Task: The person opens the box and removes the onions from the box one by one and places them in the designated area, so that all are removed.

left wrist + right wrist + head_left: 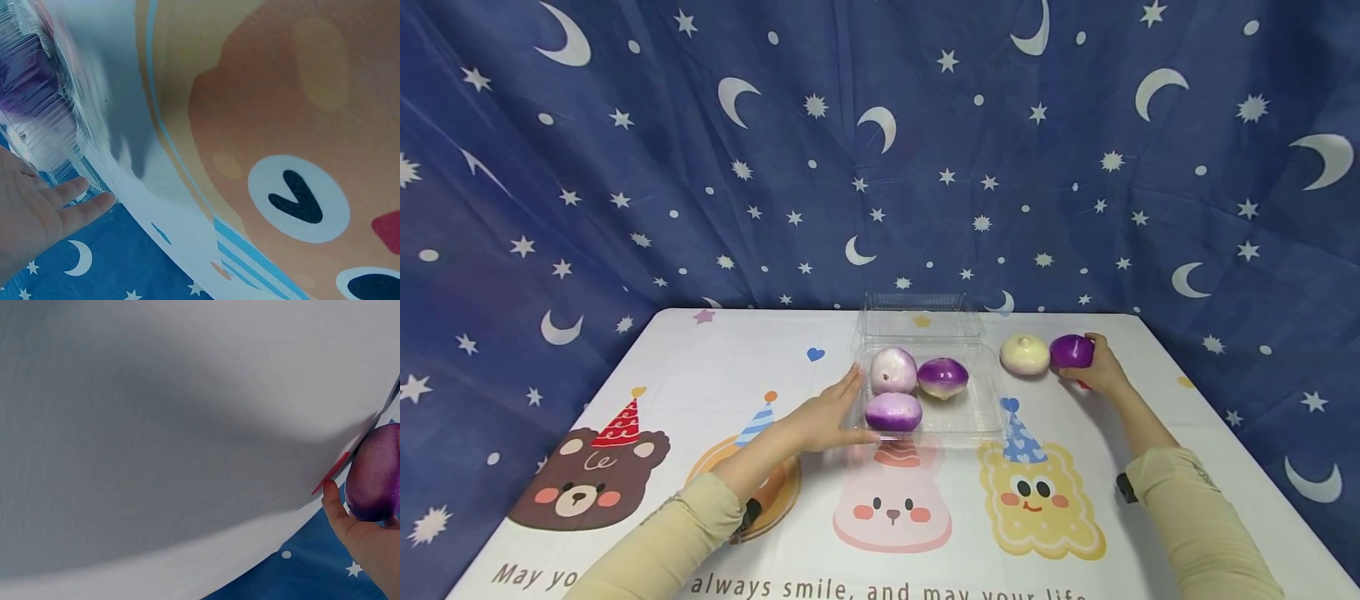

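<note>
A clear plastic box (988, 414) with a hinged lid stands on the table, lid folded back. Inside, toward its left, sit three purple-and-white onions: a pale one (893, 370), a two-toned one (895, 412) and a darker one (943, 378). My left hand (823, 419) rests at the box's left side, fingers extended along its wall and thumb by the front corner. At the table's right, my right hand (1103, 368) grips a deep purple onion (1070, 352) between thumb and fingers. Beside it, on the left, lies a cream-white onion (1024, 355). In the right wrist view the held onion (375, 475) is partly cut off.
The raised box lid (917, 321) reaches close to the table's back edge. A white tablecloth (752, 350) with cartoon prints covers the table. Behind hangs a blue curtain (820, 208) with moons and stars.
</note>
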Available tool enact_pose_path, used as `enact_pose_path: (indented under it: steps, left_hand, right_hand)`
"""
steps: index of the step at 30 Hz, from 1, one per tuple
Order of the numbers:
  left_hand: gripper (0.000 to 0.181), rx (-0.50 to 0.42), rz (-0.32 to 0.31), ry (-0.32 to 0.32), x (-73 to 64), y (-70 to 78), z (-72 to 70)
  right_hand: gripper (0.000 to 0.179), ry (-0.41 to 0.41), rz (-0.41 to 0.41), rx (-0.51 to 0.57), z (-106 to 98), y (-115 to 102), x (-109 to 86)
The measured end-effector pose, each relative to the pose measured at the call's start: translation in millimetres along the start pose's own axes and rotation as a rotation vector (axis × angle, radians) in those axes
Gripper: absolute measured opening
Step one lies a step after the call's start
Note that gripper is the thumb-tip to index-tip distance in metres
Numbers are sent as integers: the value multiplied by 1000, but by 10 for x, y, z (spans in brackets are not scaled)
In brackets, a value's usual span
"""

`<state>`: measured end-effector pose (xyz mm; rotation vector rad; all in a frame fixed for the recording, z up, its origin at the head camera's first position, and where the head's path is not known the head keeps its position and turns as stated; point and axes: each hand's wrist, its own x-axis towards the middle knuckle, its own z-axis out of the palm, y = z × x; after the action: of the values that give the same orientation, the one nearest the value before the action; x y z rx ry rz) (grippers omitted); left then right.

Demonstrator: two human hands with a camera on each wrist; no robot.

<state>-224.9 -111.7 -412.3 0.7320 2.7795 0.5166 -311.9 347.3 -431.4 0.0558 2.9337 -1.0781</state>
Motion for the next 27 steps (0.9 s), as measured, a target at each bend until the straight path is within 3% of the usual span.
enact_pose_path:
  steps: [15,27]
  left_hand:
    - [105,0,0,1,-12,8,-6]
    - [106,3,10,-3,-6,4,-12]
  right_hand:
    - [94,-48,32,-18,-27,-28,-12]
    - [96,-24,31,-17,-30,1,-21]
